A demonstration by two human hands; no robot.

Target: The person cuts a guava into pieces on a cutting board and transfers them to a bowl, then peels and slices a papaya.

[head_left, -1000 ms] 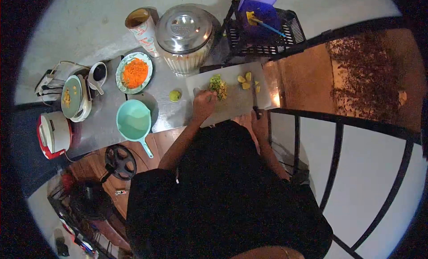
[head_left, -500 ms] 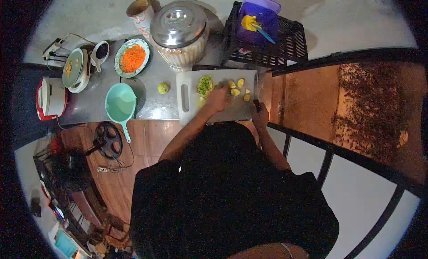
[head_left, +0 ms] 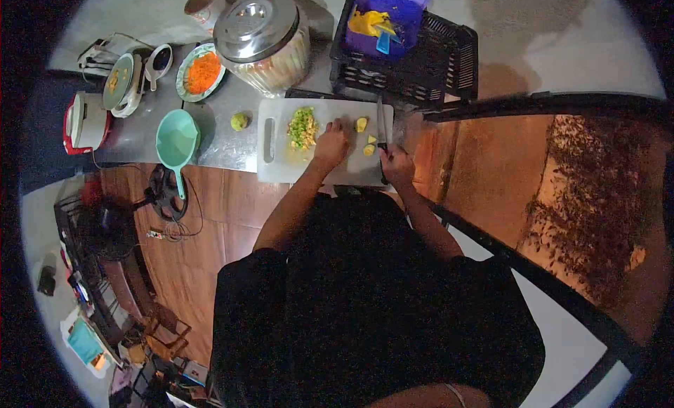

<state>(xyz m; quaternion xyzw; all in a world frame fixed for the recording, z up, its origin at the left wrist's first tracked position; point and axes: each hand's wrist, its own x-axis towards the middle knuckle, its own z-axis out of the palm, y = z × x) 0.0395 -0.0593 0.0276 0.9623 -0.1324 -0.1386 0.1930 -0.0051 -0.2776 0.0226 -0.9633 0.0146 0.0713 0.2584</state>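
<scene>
Crowding the cutting board point(head_left: 281, 166) and knife point(head_left: 381, 127) stand crate point(head_left: 435, 64), jar point(head_left: 256, 18), teal pan point(head_left: 175, 137).

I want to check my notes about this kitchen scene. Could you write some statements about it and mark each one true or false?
1. The right hand holds a knife over the white cutting board. True.
2. The chopped green pile lies on the plate. False: it lies on the cutting board; the plate holds shredded carrot.
3. The left hand rests on the cutting board, between the green pile and the yellow pieces. True.
4. The teal saucepan stands inside the black crate. False: it stands on the metal counter, left of the board; the crate holds a purple container.
</scene>
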